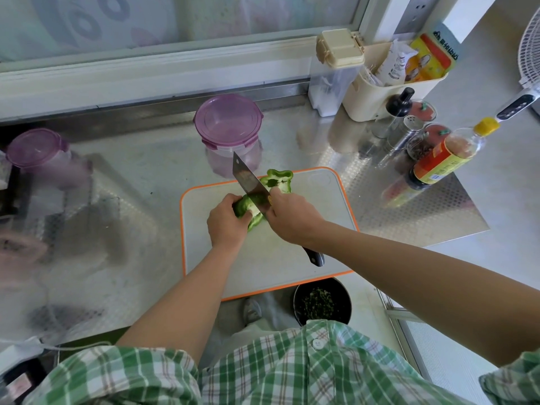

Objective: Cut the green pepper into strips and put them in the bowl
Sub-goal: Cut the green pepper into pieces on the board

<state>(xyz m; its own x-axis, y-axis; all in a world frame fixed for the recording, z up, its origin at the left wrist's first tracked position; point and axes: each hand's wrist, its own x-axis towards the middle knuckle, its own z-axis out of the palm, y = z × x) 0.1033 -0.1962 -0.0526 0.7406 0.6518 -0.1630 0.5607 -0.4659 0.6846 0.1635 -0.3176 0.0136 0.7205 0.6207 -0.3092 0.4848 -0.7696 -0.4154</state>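
Below the near edge of the worktop, beside your foot, sits a dark round container with chopped green bits in it. I cannot tell whether that is the bowl meant for the strips.

On the worktop, the orange-rimmed cutting board carries the work. Your right hand has its grip clamped round the handle of the knife, and the blade points toward the board's far left. Your left hand has its grip curled over a green pepper half near the middle of the board, fingers right beside the blade.

The blade rests on or in that half, so you appear to be at the slicing step, and no loose strips show yet. The next move likely calls for a clean press down through the flesh, with your left fingertips tucked back from the edge and then shifted along for the following strip.

A second pepper piece waits at the board's far edge. Beyond it stands a purple-lidded container.
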